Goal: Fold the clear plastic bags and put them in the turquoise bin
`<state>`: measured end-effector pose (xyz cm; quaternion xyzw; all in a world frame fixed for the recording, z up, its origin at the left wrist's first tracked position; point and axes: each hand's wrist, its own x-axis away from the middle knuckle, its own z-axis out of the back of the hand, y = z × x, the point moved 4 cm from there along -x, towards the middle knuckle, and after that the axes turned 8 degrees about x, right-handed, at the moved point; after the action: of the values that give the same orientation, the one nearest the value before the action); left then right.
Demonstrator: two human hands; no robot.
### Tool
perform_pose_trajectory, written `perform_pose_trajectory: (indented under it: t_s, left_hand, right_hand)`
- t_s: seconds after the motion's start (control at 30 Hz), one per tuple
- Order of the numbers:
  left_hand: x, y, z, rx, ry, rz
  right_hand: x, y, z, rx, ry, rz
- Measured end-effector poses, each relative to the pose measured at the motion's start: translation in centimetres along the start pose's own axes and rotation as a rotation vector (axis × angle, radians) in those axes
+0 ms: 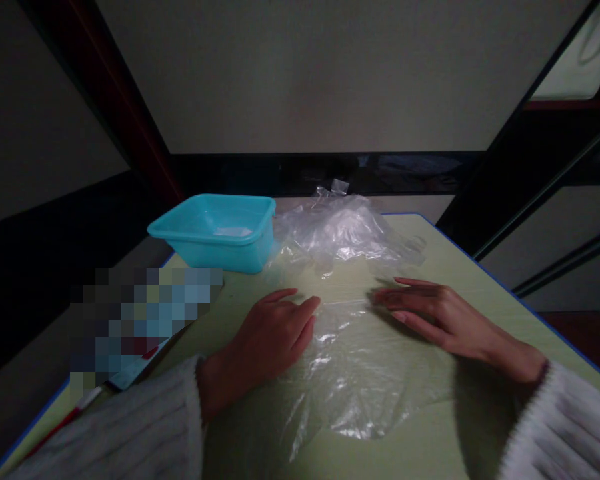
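Note:
A clear plastic bag [365,373] lies spread flat on the pale green table [405,453]. At its upper left edge is my left hand [267,337], fingers bent and a little apart, with nothing visible in them. My right hand [435,317] hovers by the upper right edge of the bag, its fingers stretched and spread, holding nothing. Beyond both hands sits a crumpled heap of clear plastic bags [350,230].
A turquoise basket [220,250] with something white inside stands at the back left, touching the heap. A blurred-out flat item [155,320] and a red and white pen-like object [75,413] lie along the left edge. A wall panel rises behind the table.

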<state>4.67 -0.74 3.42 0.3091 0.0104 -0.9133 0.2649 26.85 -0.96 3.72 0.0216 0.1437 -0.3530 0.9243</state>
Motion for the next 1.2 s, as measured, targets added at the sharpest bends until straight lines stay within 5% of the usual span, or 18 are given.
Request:
perform_pose_trajectory:
  t_s: [0.53, 0.93, 1.2]
  left_hand:
    - [-0.1, -0.6, -0.9, -0.117, -0.287, 0.114]
    - [1.4, 4.0, -2.4, 0.089, -0.414, 0.181]
    - [1.6, 3.3, -3.2, 0.153, -0.55, 0.276]
  right_hand:
    - [-0.1, -0.3, -0.2, -0.085, -0.021, 0.035]
    - [-0.4, -0.9, 0.3, -0.032, 0.029, 0.069]
    - [-0.1, -0.2, 0.6, 0.026, 0.07, 0.016]
